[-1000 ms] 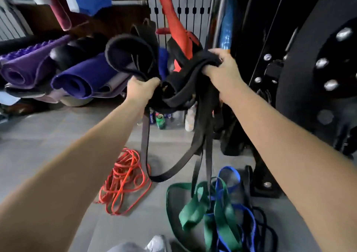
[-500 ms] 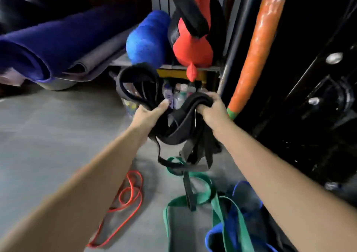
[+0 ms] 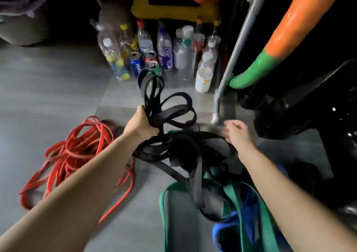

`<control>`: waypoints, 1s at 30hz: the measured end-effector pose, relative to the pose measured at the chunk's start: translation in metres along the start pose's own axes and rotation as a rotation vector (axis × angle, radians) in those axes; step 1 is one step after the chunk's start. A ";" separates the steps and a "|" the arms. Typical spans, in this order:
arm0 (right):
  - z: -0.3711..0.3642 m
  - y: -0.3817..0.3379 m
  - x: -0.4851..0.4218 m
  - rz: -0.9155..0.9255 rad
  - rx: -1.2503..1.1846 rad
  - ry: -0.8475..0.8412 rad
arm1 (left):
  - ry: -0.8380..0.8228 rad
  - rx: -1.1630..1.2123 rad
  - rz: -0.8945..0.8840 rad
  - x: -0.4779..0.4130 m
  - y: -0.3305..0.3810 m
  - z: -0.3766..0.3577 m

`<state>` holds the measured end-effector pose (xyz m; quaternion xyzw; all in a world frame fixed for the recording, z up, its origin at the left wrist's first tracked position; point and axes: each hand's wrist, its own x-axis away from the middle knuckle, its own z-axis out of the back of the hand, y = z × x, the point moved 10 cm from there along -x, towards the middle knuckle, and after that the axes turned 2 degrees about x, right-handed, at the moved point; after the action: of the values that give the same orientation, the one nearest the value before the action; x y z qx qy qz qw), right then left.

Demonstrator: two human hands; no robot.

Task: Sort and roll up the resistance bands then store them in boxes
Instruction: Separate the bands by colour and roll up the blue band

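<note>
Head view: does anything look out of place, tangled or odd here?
Yes. The black bands are one knotted tangle, gripped by the left hand and trailing over the green bands. The red bands lie in a loose heap on the floor. Nothing is rolled.

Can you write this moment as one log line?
left hand: grips black bands | right hand: open beside them | red bands: heaped on floor | green bands: on floor

Plastic bottles (image 3: 183, 58) and cans (image 3: 136, 64) crowded the grey floor (image 3: 48, 89) beneath a yellow stand (image 3: 173, 8); a metal pole (image 3: 234, 49) slanted up beside an orange-and-green pad (image 3: 270, 45).
</note>
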<state>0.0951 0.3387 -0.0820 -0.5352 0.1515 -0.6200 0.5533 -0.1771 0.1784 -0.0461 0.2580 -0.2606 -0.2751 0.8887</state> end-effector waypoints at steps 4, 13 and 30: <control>0.020 0.106 -0.009 -0.120 0.603 -0.170 | -0.156 -0.125 0.143 0.010 -0.025 -0.040; -0.035 0.147 0.017 -0.006 0.958 -0.381 | -0.547 -0.738 -0.560 0.146 0.035 -0.207; -0.009 0.092 0.085 0.188 0.640 -0.316 | 0.159 -0.878 -0.850 0.103 0.015 -0.037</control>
<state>0.1517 0.2320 -0.1147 -0.4079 -0.0890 -0.4923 0.7638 -0.0760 0.1367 -0.0306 -0.0311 0.0698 -0.6669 0.7412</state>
